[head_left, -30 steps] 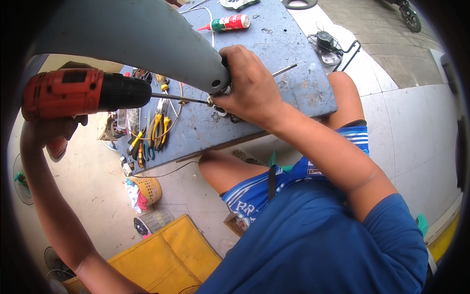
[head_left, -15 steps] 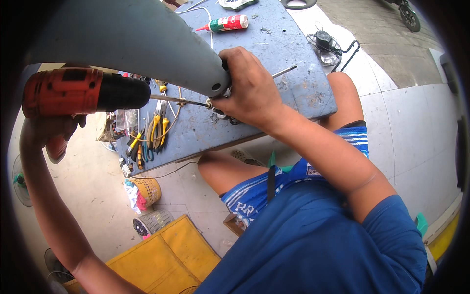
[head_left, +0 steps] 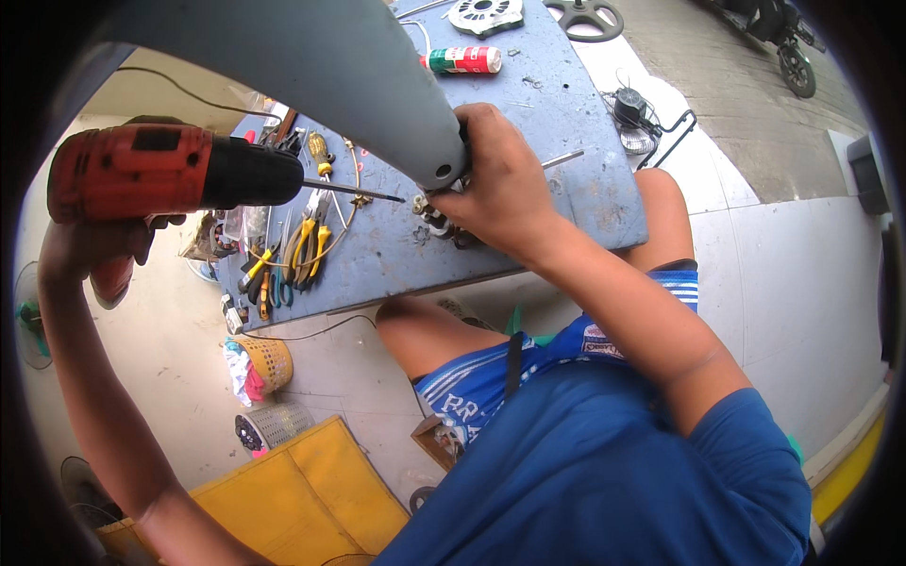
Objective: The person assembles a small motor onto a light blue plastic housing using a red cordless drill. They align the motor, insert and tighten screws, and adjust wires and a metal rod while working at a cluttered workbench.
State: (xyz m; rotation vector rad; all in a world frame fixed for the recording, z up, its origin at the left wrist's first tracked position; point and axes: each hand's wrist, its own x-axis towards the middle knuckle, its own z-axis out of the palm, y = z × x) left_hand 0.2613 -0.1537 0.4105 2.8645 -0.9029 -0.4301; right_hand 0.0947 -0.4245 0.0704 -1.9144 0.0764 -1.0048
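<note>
My left hand [head_left: 90,250] is wrapped round the grip of a red and black cordless drill [head_left: 142,174]. A long thin screwdriver bit [head_left: 354,192] sticks out of its chuck to the right. The bit's tip stands just short of a small metal fitting [head_left: 421,204] at the narrow end of a large grey tapered housing [head_left: 311,80]. My right hand [head_left: 505,179] is closed round that narrow end, fingers behind it and thumb by the fitting. Beyond this hand a metal rod [head_left: 564,158] juts out. The hand hides most of the mechanism, and its dark lower parts show beneath.
On the blue worktable [head_left: 585,212] lie several yellow-handled pliers [head_left: 304,250], a yellow-handled screwdriver [head_left: 321,156], a red and green glue bottle [head_left: 467,60] and a round slotted motor cover [head_left: 486,13]. Yellow baskets [head_left: 269,363] and a yellow board [head_left: 302,491] are below left.
The bit's tip has come away from the fitting, leaving a small gap. The view has shifted slightly; both hands keep their grips.
</note>
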